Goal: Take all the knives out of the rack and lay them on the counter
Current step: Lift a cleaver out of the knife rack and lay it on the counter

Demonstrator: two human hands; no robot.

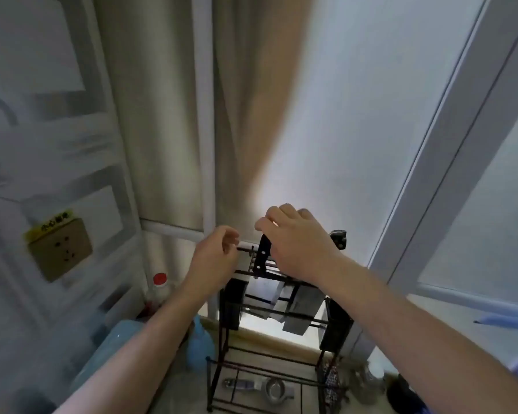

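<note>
A black wire knife rack (281, 354) stands on the counter in the lower middle of the view. Several knives hang in its top slots, their wide steel blades (296, 306) pointing down. My right hand (299, 243) is over the rack's top and grips the black riveted handle of one knife (263, 255), which stands up from the slots. Another black handle (339, 239) sticks up just right of that hand. My left hand (216, 255) hovers at the rack's top left corner, fingers curled and apart, holding nothing. The frame is blurred.
A red-capped bottle (159, 286) and a blue bag (199, 342) sit left of the rack. A wall socket (61, 248) is on the left wall. Small metal items (274, 388) lie on the counter under the rack. A window frame (449, 162) rises on the right.
</note>
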